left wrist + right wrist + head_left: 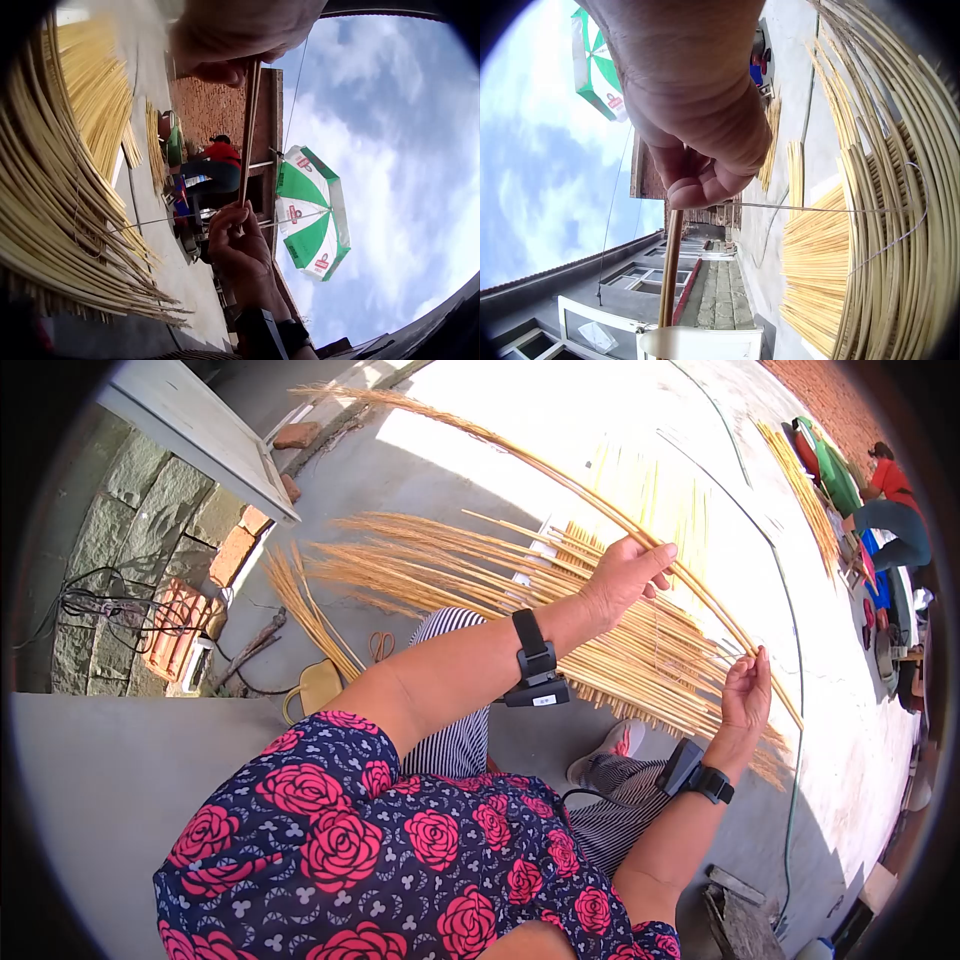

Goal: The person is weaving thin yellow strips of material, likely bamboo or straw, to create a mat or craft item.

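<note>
Two long thin stalks (540, 465), feathery at the far end, are held up slantwise between the hands. My left hand (630, 575) grips them partway along, thumb on top. Nearer the butt end, my right hand (748, 692) pinches them with its fingertips. A thin cord (802, 208) runs from the right fingers to the layered stalks below. Beneath the hands lies a broad mat of stalks (470, 575), plumes toward the left. In the left wrist view, my left hand (247, 34) covers part of the stalks.
Shorter pale stalks (817, 262) lie in sunlight beside the mat. Orange-handled scissors (381, 646) and a yellow pouch (320, 687) are on the floor at left. A dark hose (790, 610) crosses the concrete. A person in red (890, 485) bends over at far right.
</note>
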`<state>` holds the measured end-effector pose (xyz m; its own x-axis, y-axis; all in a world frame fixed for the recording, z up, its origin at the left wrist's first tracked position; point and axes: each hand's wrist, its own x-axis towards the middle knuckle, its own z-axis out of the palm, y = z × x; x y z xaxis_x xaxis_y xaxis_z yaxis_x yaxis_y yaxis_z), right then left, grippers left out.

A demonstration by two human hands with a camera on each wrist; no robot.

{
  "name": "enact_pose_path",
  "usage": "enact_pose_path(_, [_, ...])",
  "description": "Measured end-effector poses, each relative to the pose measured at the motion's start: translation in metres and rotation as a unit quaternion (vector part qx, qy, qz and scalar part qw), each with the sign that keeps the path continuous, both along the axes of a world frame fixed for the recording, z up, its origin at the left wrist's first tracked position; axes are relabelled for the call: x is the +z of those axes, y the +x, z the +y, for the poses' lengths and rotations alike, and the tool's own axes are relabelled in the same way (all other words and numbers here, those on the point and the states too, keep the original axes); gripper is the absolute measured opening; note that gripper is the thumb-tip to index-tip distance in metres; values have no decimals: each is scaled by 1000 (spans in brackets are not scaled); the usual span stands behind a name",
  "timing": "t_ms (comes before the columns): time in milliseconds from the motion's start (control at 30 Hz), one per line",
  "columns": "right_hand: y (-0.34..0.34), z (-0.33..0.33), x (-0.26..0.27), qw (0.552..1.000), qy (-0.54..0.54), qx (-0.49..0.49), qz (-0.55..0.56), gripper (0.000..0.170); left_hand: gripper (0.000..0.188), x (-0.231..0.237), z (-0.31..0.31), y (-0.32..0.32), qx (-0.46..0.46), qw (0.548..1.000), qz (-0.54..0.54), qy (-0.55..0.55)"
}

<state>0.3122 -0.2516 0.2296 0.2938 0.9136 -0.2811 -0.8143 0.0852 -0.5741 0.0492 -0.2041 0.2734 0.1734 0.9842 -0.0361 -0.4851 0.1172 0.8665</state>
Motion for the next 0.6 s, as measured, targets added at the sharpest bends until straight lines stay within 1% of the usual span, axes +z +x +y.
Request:
enact_pose_path(67, [10, -1, -3, 1000, -16, -8, -8, 14, 25, 1, 6, -10, 48, 998, -28, -27])
enact_pose_path(200, [18, -4, -6, 999, -23, -8, -22, 13, 25, -3, 20, -29, 133, 988, -70, -31])
enact_pose_path(300, [15, -4, -5, 999, -40, -11, -17, 11, 26, 4, 19, -39, 139, 988, -66, -21])
enact_pose_path(333, [17, -3, -8, 999, -42, -13, -15, 11, 28, 5, 20, -37, 158, 985, -61, -18])
enact_pose_path(400, [19, -1, -11, 999, -49, -17, -15, 11, 28, 7, 19, -39, 162, 986, -39, -10])
enact_pose_path(500, [28, 0, -19, 999, -46, 4, -4, 11, 28, 13, 17, -41, 175, 984, -25, -15])
enact_pose_path(600, [23, -1, -13, 998, -56, -3, 1, 10, 26, 12, 19, -38, 183, 983, -25, -5])
